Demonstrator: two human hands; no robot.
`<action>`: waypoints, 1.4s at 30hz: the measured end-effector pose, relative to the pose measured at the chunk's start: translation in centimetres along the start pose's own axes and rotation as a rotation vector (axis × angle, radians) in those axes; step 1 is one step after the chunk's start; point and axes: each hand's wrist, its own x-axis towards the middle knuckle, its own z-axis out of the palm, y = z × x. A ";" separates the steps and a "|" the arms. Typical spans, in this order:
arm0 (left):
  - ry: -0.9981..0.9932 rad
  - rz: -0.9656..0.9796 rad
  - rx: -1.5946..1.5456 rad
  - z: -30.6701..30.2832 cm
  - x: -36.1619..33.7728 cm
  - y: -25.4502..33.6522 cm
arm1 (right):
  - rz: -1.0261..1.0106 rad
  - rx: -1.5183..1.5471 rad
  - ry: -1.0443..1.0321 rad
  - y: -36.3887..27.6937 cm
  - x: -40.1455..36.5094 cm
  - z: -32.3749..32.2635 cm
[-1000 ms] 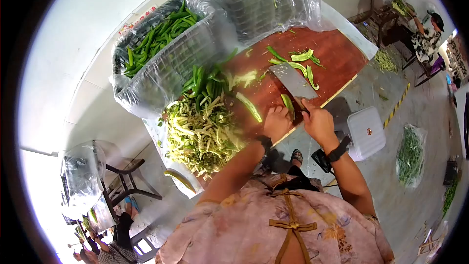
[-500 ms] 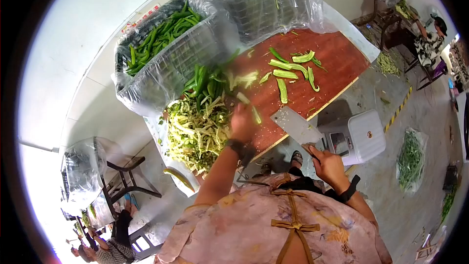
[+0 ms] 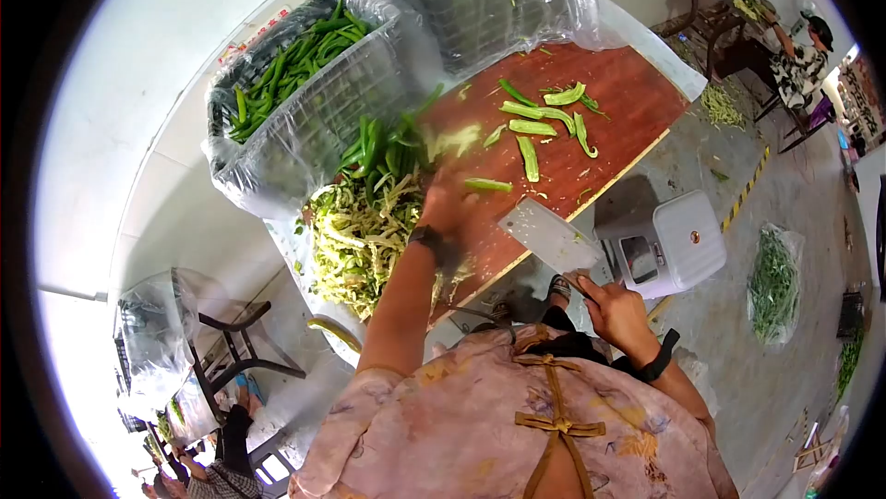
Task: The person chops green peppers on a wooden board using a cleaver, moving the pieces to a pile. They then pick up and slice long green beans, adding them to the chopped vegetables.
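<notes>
one rectangular steel cleaver (image 3: pixel 552 236), right hand (image 3: pixel 616 310) gripping

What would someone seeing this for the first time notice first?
The cleaver gripped in the right hand, over the near edge of the red-brown board. The blurred left hand is by a heap of pale shreds; split green peppers lie farther up the board, a crate of whole peppers behind.

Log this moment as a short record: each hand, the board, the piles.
Left hand: blurred, over the cutting board, beside a green pepper piece; grip unclear
Right hand: grips cleaver, blade at the board's near edge
On board: split peppers
At board's left end: whole peppers, pale trimmings
Behind: crate of peppers
</notes>
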 end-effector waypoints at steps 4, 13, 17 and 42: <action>0.104 0.130 -0.110 2.5 -1.2 1.5 | 0.009 0.000 0.006 0.3 -0.9 -0.2; 0.051 0.338 0.112 3.4 -2.9 3.4 | 0.019 -0.059 0.088 1.3 -3.8 -2.5; 0.008 0.323 0.103 4.6 -2.8 4.1 | 0.006 -0.098 0.068 1.6 -3.0 -2.8; -0.029 0.232 0.070 5.6 -4.7 7.1 | -0.132 -0.159 -0.121 6.2 0.3 -3.5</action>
